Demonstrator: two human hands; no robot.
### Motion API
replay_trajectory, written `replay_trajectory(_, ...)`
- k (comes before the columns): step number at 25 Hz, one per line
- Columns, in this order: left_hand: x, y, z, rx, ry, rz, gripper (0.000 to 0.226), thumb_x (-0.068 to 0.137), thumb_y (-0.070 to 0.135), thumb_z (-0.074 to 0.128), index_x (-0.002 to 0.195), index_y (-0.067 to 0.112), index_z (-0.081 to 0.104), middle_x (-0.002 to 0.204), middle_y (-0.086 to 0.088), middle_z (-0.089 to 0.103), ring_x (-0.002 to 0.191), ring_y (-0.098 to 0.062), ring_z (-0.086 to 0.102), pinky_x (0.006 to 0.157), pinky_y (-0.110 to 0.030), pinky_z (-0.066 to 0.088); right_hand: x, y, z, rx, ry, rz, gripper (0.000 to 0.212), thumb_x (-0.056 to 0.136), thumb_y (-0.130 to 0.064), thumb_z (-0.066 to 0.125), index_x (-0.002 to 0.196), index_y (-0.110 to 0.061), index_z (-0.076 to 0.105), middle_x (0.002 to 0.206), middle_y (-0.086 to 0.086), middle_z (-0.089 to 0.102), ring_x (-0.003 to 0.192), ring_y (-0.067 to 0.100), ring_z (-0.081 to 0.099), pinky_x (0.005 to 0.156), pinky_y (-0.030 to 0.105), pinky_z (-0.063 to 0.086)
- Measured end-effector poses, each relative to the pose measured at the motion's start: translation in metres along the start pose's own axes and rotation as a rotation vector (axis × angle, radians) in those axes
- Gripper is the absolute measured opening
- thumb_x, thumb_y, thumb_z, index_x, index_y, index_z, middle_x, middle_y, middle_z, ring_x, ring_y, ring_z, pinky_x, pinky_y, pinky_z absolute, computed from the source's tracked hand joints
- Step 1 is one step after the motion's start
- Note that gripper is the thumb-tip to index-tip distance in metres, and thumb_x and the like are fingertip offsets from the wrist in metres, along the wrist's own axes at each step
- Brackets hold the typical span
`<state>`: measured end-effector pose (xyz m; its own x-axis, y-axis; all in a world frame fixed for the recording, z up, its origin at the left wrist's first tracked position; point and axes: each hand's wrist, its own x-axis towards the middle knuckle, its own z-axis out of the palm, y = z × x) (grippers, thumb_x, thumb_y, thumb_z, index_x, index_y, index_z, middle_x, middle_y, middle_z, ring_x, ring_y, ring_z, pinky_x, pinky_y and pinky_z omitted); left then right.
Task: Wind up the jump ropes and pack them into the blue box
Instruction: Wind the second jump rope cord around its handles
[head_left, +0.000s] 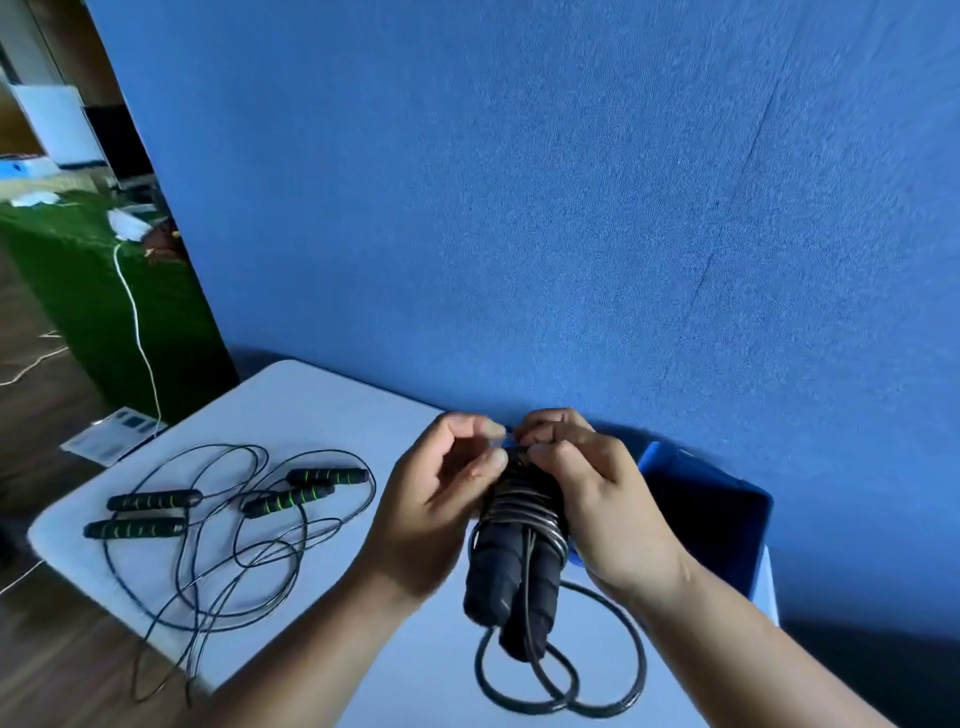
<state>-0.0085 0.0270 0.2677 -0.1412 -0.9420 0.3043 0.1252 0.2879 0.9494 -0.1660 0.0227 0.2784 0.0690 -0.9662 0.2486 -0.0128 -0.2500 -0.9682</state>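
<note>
Our left hand (441, 499) and right hand (587, 488) pinch the cord atop the wound jump rope (519, 561), held between them above the bench (311, 405), beside the blue box (711, 509).

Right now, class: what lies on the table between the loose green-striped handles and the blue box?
In the head view, both hands hold a part-wound black rope there.
</note>
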Motion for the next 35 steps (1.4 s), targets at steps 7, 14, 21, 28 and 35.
replay_trajectory(7,0.01,0.014,-0.029,0.761,-0.203,0.513,0.018,0.098,0.019,0.067,0.112,0.023,0.078,0.097,0.009,0.062,0.086,-0.004,0.062,0.074,-0.017,0.046,0.003,0.002,-0.008,-0.206,-0.031,-0.029,0.022,0.088,-0.015,0.05,0.081,-0.011,0.07,0.101,0.0,0.065,0.097,0.014,0.063,0.089,0.031,0.049)
replay_trajectory(14,0.02,0.03,-0.026,1.184,-0.282,0.635,0.021,0.095,0.032,0.05,0.089,0.022,0.067,0.087,0.004,0.055,0.064,-0.015,0.054,0.053,-0.034,0.051,0.006,-0.003,-0.012,-0.393,-0.096,-0.067,0.015,0.085,-0.022,0.055,0.08,-0.018,0.068,0.09,-0.004,0.07,0.085,0.009,0.063,0.08,0.025,0.047)
replay_trajectory(21,0.024,0.027,-0.033,1.17,-0.331,0.721,0.012,0.097,0.024,0.058,0.095,0.02,0.07,0.091,0.003,0.058,0.068,-0.019,0.058,0.05,-0.039,0.052,0.007,-0.009,-0.022,-0.462,-0.157,-0.095,0.017,0.088,-0.025,0.057,0.086,-0.016,0.072,0.088,-0.008,0.071,0.082,0.007,0.064,0.077,0.025,0.048)
replay_trajectory(28,0.024,0.016,-0.033,0.823,-0.225,0.208,0.012,0.094,0.033,0.063,0.105,0.029,0.066,0.097,0.014,0.073,0.082,-0.006,0.067,0.077,-0.024,0.052,0.006,-0.011,-0.019,-0.505,-0.093,-0.105,0.02,0.092,-0.031,0.055,0.086,-0.019,0.069,0.078,-0.007,0.07,0.075,0.006,0.063,0.074,0.034,0.054)
replay_trajectory(35,0.005,0.006,-0.006,0.416,-0.021,-0.042,0.017,0.096,0.027,0.066,0.09,0.013,0.074,0.084,-0.002,0.075,0.077,-0.014,0.07,0.071,-0.029,0.053,-0.002,-0.002,-0.014,-0.444,0.007,-0.15,0.014,0.094,-0.024,0.055,0.088,-0.021,0.067,0.084,-0.01,0.07,0.083,0.008,0.066,0.077,0.024,0.052)
